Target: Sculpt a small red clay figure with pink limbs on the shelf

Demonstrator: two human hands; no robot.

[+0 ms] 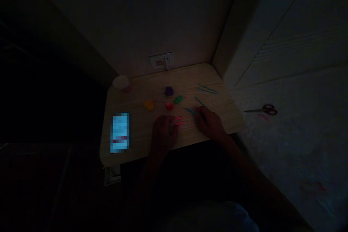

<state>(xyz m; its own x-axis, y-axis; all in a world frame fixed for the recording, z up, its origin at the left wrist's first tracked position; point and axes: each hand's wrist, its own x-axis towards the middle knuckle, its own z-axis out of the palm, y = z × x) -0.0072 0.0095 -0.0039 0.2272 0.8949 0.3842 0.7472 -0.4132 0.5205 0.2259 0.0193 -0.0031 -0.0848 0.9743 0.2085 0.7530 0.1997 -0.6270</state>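
Note:
The room is dim. My left hand (164, 134) rests on the pale wood-grain tabletop (141, 145), its fingertips beside several short pink sticks (178, 120). I cannot tell whether it grips them. My right hand (209, 121) seems to pinch a thin teal stick (191, 111), and a second teal stick (201, 103) meets the same fingers. More teal sticks (206, 88) lie farther back. Just ahead of my hands sit lumps of modelling clay: red (169, 106), green (177, 99), purple (169, 91) and yellow (148, 105).
A phone (120, 132) with a lit, pixelated screen lies at the table's left. A white-rimmed cup (121, 83) stands at the back left corner. A wall socket (161, 61) sits behind the table, and scissors (262, 110) lie on the floor to the right.

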